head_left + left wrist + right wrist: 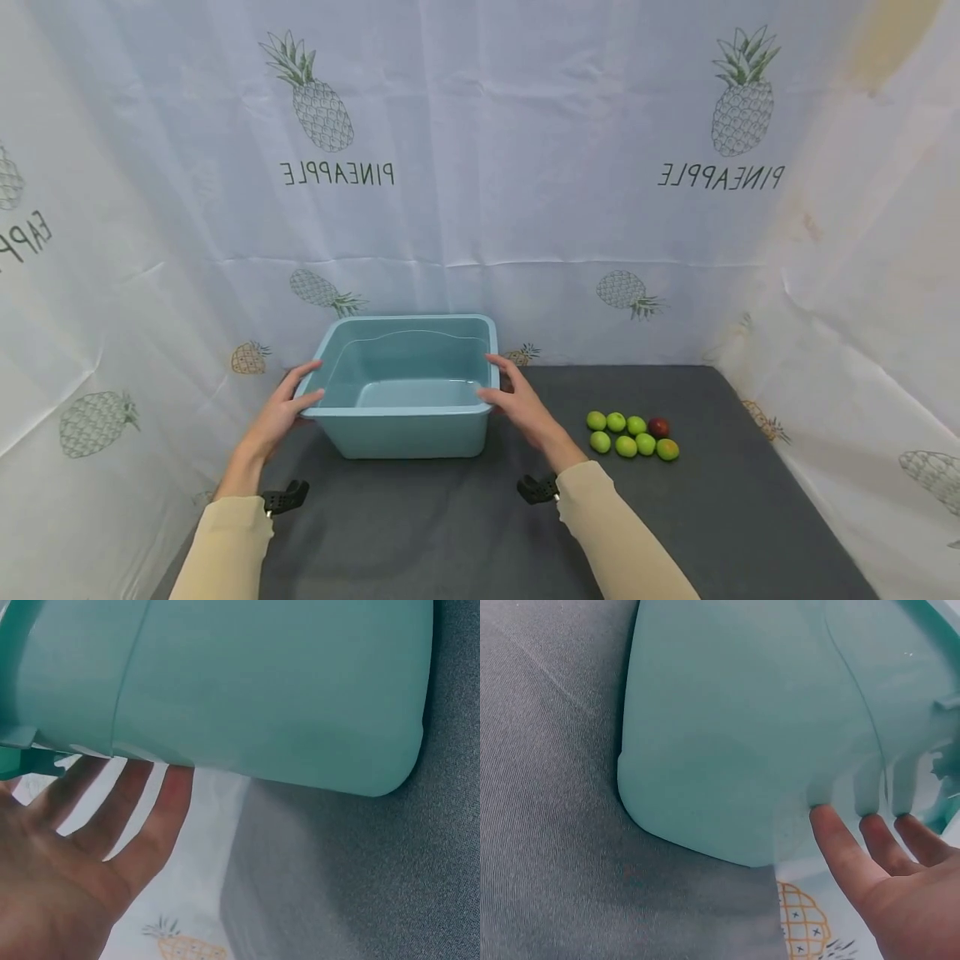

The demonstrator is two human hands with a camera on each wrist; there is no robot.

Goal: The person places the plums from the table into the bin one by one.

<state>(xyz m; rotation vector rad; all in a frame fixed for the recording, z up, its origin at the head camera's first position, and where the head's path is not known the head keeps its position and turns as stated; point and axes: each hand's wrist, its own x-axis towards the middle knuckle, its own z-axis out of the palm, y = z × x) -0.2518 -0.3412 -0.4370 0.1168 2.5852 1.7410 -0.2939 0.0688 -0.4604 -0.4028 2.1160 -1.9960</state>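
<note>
A light blue-green plastic basin (412,435) stands upright on the dark table, its inside bare. My left hand (279,417) grips its left rim, with thumb and forefinger over the edge. On the opposite side my right hand (527,410) holds the right rim the same way. Below the rim, the other fingers of the left hand (82,862) touch the outer wall in the left wrist view. Fingertips of the right hand (900,885) meet the wall in the right wrist view; both thumbs are out of sight there.
Several small green fruits (626,447) and one dark red fruit (658,427) lie in two rows right of the basin. The dark grey table (420,533) ends at a white curtain (540,208) with pineapple prints, behind and at both sides.
</note>
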